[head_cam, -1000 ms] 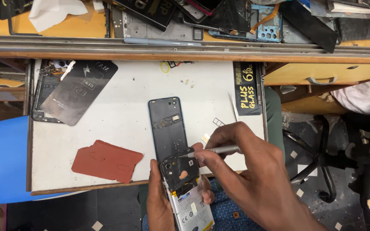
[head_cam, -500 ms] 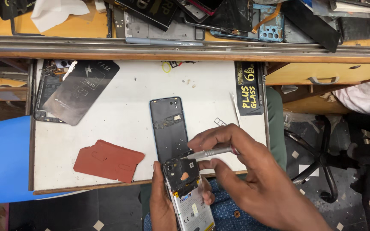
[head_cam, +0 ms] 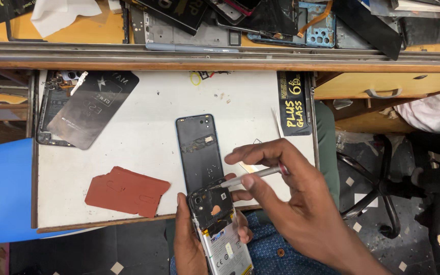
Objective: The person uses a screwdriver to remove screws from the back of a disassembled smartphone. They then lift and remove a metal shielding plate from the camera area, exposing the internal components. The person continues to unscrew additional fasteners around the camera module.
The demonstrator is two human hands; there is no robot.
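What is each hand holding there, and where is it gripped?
The left hand grips the opened phone by its long sides. The right hand pinches a slim metal tool near its middle.

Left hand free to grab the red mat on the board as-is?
Probably not right now. The left hand is gripping the opened phone while the right hand works a metal tool on it. The path to the red mat looks unobstructed, though.
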